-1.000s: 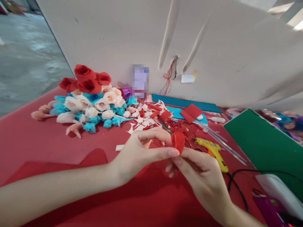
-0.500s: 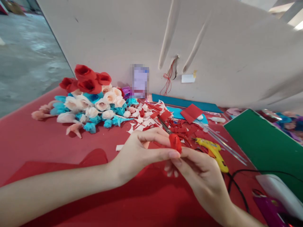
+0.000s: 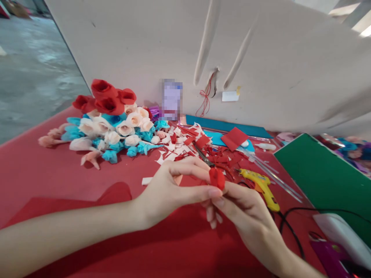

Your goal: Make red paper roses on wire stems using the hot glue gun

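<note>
Between the fingertips of both hands is a small red paper flower (image 3: 217, 179), curled like a bud. My left hand (image 3: 176, 185) pinches it from the left with thumb and fingers. From the right and below, my right hand (image 3: 246, 210) grips its base with thumb and index finger; the base itself is hidden by the fingers. Just behind the flower lie scissors (image 3: 204, 155), partly covered by scraps, with orange-red handles. To the right of them rests a yellow glue gun (image 3: 262, 185) on the red table (image 3: 136, 170).
Finished red, cream and blue paper flowers (image 3: 116, 123) are heaped at the left. White and red paper scraps (image 3: 176, 144) litter the middle. Clear glue sticks (image 3: 275, 177) and a green board (image 3: 330, 177) lie right, with a black cord (image 3: 292, 227). A wall (image 3: 145, 50) stands behind.
The red flower has turned slightly and shifted a little to the right and down in my fingers. My right hand's lower fingers have moved too. The table things stay put.
</note>
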